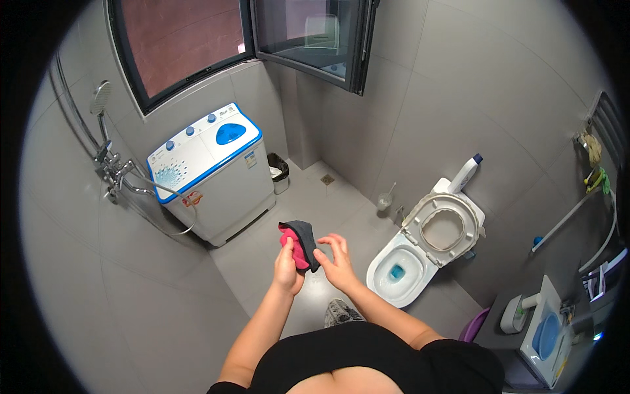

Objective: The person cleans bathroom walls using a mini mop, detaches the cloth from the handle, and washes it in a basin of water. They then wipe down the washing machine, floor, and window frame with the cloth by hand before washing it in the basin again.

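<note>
In front of my body, my left hand [287,268] is closed around a folded cloth [306,238], pink on one side and dark grey on the other. The pink side faces my left fingers, and the grey side bulges toward the right. My right hand [336,264] is just beside the cloth's right edge, its thumb at or very near the grey fabric. The fingers of that hand are curved and apart, with no grip on the cloth.
A white toilet [400,270] with its lid raised stands at right. A twin-tub washing machine [216,177] is at far left, beside a small bin [281,180]. A shower fixture [115,171] juts from the left wall. An open window sash [315,43] hangs inward; a sink [545,335] is at lower right.
</note>
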A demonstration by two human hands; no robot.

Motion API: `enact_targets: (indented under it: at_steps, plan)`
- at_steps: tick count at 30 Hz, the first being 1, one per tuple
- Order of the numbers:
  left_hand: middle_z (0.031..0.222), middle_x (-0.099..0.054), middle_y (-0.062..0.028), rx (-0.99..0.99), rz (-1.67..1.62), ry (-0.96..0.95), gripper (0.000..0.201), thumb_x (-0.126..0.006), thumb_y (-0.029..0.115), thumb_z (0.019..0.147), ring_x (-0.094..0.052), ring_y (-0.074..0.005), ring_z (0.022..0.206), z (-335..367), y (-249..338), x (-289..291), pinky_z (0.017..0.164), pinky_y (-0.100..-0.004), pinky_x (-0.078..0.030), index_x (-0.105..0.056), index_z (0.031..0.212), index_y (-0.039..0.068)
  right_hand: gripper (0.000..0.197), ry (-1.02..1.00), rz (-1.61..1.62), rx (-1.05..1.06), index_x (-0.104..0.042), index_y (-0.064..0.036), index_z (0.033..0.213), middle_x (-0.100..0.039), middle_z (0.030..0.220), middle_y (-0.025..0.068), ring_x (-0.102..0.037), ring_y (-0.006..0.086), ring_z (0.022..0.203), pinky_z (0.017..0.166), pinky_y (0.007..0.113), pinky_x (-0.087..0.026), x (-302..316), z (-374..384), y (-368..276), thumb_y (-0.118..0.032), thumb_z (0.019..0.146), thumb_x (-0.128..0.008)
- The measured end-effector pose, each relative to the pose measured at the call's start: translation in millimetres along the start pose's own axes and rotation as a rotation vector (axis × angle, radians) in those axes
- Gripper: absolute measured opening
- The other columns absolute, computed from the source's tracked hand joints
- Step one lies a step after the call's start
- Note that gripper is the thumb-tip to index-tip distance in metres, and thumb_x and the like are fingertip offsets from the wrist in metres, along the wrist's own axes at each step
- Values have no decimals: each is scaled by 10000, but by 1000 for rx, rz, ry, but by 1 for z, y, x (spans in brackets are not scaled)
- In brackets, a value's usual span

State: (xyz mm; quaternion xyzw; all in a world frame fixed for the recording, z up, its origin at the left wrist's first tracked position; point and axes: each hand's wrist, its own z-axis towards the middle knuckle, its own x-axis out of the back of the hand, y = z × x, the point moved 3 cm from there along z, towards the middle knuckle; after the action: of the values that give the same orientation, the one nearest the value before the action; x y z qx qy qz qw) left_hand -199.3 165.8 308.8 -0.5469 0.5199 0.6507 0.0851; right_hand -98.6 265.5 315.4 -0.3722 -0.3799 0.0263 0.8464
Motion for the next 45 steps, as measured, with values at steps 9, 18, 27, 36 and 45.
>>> enact_targets:
  at_steps: [9, 18, 27, 36, 45]
  plan:
    - [1344, -471, -95, -102, 312, -183, 499, -467, 206, 987, -450, -187, 1219, 171, 36, -72, 1034, -339, -355, -316, 1438, 55, 416, -3, 1079, -291, -394, -23, 1323, -511, 1214, 81, -494, 152, 1138, 967, 298, -417, -42, 161, 46, -190, 971, -542]
    - [990, -556, -51, -288, 686, -359, 445, -601, 33, 869, -544, -119, 902, 356, 100, -199, 826, -276, -463, -433, 1280, 65, 427, 367, 929, -161, -363, -36, 1268, -528, 1163, 107, -542, 184, 1020, 901, 330, -450, -18, 391, 90, -212, 949, -586]
    - [982, -569, -112, -1060, 804, -300, 331, -575, 11, 794, -571, -203, 883, 505, 226, -334, 809, -335, -475, -527, 1121, 35, 578, 934, -69, 540, -413, -63, 1304, -316, 1421, 257, -339, 459, 1286, 1065, 526, -285, 83, 608, 17, -120, 788, -669]
    - [1454, -290, -242, -1085, 1030, -841, 604, -413, 382, 1002, -315, -361, 1346, 605, 170, -306, 1116, -405, -253, -315, 1427, -35, 364, 837, -543, 336, -645, -157, 1214, -355, 1482, 167, -415, 352, 1280, 1039, 463, -351, 79, 680, 63, -155, 862, -556]
    - [1380, -250, -364, -1512, 1274, -611, 817, -682, 303, 805, -336, -537, 1192, 600, 159, -386, 1024, -573, -299, -269, 1432, -21, 245, 634, 380, 344, -587, -14, 1152, -622, 1129, 65, -585, 120, 950, 826, 255, -473, 148, 661, 71, -102, 942, -498]
